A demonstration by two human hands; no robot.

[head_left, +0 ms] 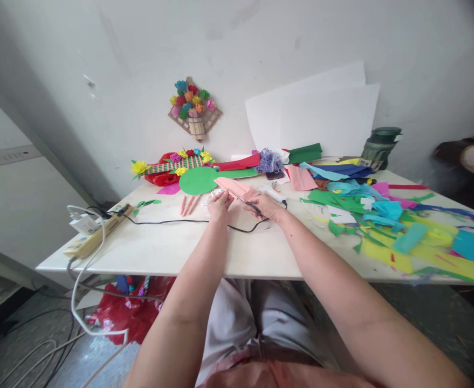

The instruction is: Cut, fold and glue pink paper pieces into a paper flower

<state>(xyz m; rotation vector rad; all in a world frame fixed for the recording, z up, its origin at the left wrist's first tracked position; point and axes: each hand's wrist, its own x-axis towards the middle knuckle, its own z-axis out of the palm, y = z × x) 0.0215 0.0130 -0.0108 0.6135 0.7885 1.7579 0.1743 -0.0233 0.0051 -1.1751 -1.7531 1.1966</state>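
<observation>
Pinched in my left hand is a folded strip of pink crepe paper, raised over the table's middle. My right hand is closed around a pair of scissors, whose blades lie along the lower edge of the pink paper. Left of my left hand, a few rolled pink paper sticks rest on the tabletop. Just behind the pink paper lies a round green paper piece. A white glue gun is beyond my right hand, partly hidden by it.
A black cord crosses the table from a power strip on the left. Colourful paper scraps cover the right side. A dark green bottle stands at back right. A flower decoration hangs on the wall.
</observation>
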